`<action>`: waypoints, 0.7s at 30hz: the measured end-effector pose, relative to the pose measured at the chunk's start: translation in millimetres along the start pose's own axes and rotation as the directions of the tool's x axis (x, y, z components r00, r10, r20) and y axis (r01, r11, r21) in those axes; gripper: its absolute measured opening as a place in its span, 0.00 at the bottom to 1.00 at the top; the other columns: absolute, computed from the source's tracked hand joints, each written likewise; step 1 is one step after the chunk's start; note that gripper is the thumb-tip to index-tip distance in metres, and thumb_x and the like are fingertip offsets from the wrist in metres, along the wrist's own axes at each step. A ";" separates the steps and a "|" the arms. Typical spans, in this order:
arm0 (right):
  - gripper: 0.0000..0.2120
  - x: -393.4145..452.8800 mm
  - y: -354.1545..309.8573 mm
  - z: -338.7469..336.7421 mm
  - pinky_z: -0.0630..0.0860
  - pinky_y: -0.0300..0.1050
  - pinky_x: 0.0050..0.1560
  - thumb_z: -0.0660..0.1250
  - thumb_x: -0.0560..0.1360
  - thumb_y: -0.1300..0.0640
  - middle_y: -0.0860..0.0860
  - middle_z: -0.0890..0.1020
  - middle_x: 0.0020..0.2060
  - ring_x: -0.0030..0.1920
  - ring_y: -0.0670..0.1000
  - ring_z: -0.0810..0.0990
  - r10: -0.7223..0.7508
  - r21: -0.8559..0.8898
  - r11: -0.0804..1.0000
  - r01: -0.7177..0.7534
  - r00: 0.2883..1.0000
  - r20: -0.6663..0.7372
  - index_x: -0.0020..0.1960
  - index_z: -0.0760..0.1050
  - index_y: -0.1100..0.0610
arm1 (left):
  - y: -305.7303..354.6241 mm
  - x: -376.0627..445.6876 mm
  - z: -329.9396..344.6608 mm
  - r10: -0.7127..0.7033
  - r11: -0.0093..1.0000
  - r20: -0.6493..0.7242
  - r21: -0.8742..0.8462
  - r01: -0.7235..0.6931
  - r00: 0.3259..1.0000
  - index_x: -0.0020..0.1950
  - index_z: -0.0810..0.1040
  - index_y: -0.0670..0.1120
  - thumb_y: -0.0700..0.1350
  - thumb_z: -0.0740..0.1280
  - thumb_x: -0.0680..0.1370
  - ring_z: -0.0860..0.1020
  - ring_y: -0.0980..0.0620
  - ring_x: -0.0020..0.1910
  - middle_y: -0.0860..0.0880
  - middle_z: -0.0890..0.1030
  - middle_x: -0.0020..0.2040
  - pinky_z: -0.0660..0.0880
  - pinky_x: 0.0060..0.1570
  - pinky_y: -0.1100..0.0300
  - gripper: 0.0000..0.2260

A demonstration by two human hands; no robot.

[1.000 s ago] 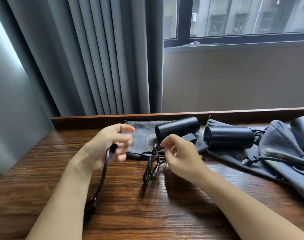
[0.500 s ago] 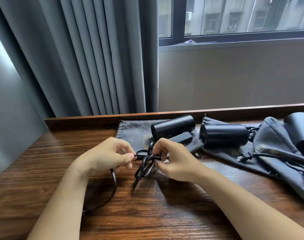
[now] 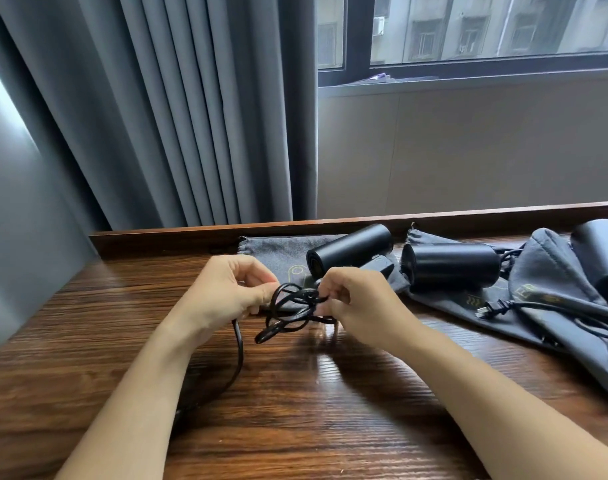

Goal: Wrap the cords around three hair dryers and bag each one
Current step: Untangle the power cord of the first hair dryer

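The cord [image 3: 288, 311] hangs looped between both hands, left hand [image 3: 226, 292] and right hand [image 3: 358, 303] each pinching it above the table [image 3: 295, 410].

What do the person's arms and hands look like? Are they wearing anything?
Both arms are bare right to the bottom of the picture: no sleeves show. The left hand and right hand wear no gloves, and no rings, watch or bracelets can be seen. The fingernails look short and plain.

Single head cam, wide-angle, looks forward and down over the desk [image 3: 330, 410] toward the window [image 3: 486, 29]; close range.
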State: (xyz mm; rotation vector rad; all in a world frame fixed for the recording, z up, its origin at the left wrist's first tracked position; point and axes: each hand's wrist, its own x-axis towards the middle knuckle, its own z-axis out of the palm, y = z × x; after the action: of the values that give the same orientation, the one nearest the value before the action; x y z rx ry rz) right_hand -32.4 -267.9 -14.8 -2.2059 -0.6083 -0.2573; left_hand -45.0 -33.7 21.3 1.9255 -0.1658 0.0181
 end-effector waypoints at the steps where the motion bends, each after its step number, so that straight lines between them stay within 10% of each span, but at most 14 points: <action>1: 0.09 0.0 1.1 -2.0 0.69 0.41 0.42 0.78 0.72 0.58 0.46 0.77 0.38 0.39 0.42 0.73 -0.066 -0.047 0.997 0.065 0.998 -0.005 0.42 0.79 0.50 | -0.7 1.4 0.6 0.016 1.000 -0.034 -0.008 -0.016 0.999 0.42 0.85 0.41 0.38 0.79 0.73 0.73 0.54 0.27 0.46 0.81 0.31 0.68 0.24 0.63 0.04; 8: 0.11 2.4 -1.3 -11.8 0.64 0.32 0.39 0.62 0.79 0.61 0.41 0.73 0.34 0.38 0.40 0.72 -0.152 -0.023 0.988 0.151 0.988 -0.036 0.39 0.70 0.51 | -4.3 2.5 9.8 0.025 0.997 0.062 -0.078 -0.020 0.998 0.46 0.84 0.43 0.35 0.71 0.80 0.71 0.50 0.30 0.42 0.78 0.36 0.69 0.26 0.60 0.05; 15: 0.13 -0.4 -6.5 -12.0 0.68 0.42 0.38 0.63 0.83 0.60 0.44 0.75 0.33 0.35 0.42 0.72 -0.020 0.045 0.999 0.017 0.998 0.060 0.40 0.72 0.52 | 20.0 -10.8 14.9 -0.051 0.984 0.096 -0.167 0.067 0.994 0.53 0.86 0.44 0.72 0.48 0.76 0.75 0.55 0.36 0.52 0.84 0.39 0.72 0.42 0.63 0.38; 21: 0.12 -3.0 -15.7 -9.1 0.70 0.43 0.39 0.65 0.83 0.58 0.49 0.79 0.33 0.34 0.41 0.73 -0.051 0.131 0.991 0.038 0.994 0.094 0.42 0.78 0.61 | 14.6 -9.8 15.7 0.079 0.997 0.075 0.006 -0.080 0.994 0.45 0.86 0.43 0.48 0.77 0.75 0.79 0.56 0.38 0.50 0.83 0.37 0.75 0.41 0.64 0.08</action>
State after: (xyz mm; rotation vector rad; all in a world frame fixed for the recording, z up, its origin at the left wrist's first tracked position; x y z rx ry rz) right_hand -42.7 -267.1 0.3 -2.0908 -0.7085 -0.1298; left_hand -57.6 -52.3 28.4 1.9290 -0.2926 0.0002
